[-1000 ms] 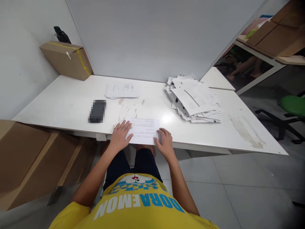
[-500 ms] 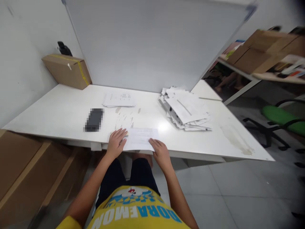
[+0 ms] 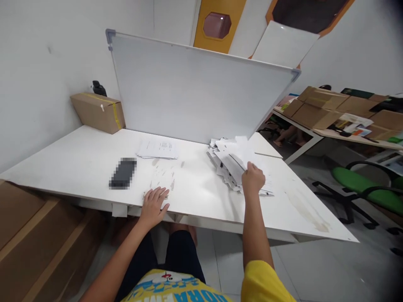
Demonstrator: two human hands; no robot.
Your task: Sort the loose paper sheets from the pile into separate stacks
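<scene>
The paper pile [image 3: 226, 159] sits right of centre on the table [image 3: 201, 193], in front of the whiteboard [image 3: 195, 92]. Your right hand [image 3: 253, 179] has moved up to it from the front edge; its fingers are curled together over the pile's near right part. The printed sheet no longer lies between your hands — judge the paper handling to have shifted to the pile. Your left hand [image 3: 153, 207] stays at the front edge, palm down, fingers slightly spread, covering most of a small pale item [image 3: 145, 194] (identity not readable).

Note the limits of view. White paper merges with white paper, and your knuckles face the camera — you cannot tell whether the right fingertips pinch a sheet. Print on the flat stack [image 3: 157, 149] is illegible. The dark object [image 3: 123, 173] left of it is pixelated.
</scene>
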